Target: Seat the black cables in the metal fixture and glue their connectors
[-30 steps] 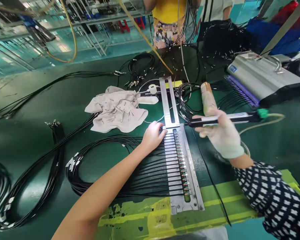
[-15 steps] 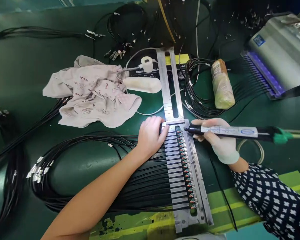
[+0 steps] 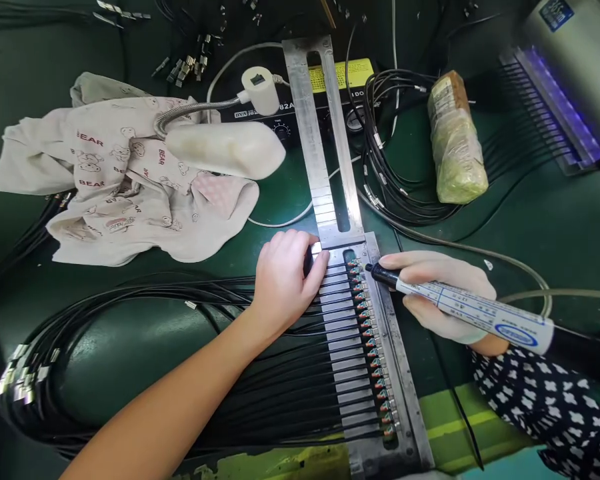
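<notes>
My bare left hand (image 3: 287, 277) is closed at the left edge of a slotted metal fixture (image 3: 337, 347). Its fingers curl round a small dark piece, mostly hidden, and the thumb rests by the fixture's edge. Across the fixture lie black cables (image 3: 300, 373) in a row, their small connector ends (image 3: 370, 333) lined up along the slot. My right hand (image 3: 445, 293), in a whitish glove, grips a pen-shaped tool (image 3: 475, 313) with a white label and black ends. The tool's black tip is over the fixture's right bar, close beside the upper connectors.
A printed cloth (image 3: 130, 173) lies at left, with a white lamp-like piece (image 3: 230, 150) on it. A metal frame (image 3: 330, 147) crosses a black box with a yellow label (image 3: 350, 73). Coiled cables, a wrapped block (image 3: 457, 143) and a purple-lit machine (image 3: 560, 107) stand at right.
The view has moved closer, with most things at the back shifting up or outward. The tool's rear end now tilts downward, and its tip sits slightly lower along the connector row. My left hand keeps its hold.
</notes>
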The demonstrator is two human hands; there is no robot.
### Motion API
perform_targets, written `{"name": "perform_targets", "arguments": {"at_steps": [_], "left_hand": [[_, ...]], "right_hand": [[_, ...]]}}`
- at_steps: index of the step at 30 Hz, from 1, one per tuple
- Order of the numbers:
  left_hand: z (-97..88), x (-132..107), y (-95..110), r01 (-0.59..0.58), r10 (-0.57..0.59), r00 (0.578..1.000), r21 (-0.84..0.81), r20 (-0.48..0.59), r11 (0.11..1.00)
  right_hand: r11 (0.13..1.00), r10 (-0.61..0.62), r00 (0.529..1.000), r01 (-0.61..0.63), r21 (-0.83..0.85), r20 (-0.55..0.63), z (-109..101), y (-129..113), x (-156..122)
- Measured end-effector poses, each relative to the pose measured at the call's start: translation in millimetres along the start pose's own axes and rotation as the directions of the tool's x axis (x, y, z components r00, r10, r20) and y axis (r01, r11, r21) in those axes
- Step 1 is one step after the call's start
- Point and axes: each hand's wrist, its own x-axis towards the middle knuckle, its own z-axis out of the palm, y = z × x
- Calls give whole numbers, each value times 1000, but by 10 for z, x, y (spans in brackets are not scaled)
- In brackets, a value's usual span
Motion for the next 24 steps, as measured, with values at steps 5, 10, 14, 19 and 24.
{"name": "perform_targets", "arguments": {"at_steps": [5, 10, 14, 19, 24], "left_hand": [[1, -1, 3, -1, 1, 1000, -6, -4, 1000], [6, 7, 0, -5, 5, 1000, -4, -9, 1000], [9, 13, 1, -3, 3, 1000, 3, -5, 1000], [5, 9, 7, -2, 2, 1000, 6, -10, 1000], [5, 7, 8, 7, -7, 1000, 5, -1, 1000]], "right_hand": [[1000, -9, 1000, 9, 3, -3, 11, 12, 5], [999, 0, 1000, 0, 34, 0, 14, 15, 8], [999, 19, 1000, -19, 38, -4, 7, 18, 6], [999, 9, 1000, -10, 35, 12, -7, 25, -1], [1000, 18, 1000, -18, 19, -5, -6, 10, 4]]}}
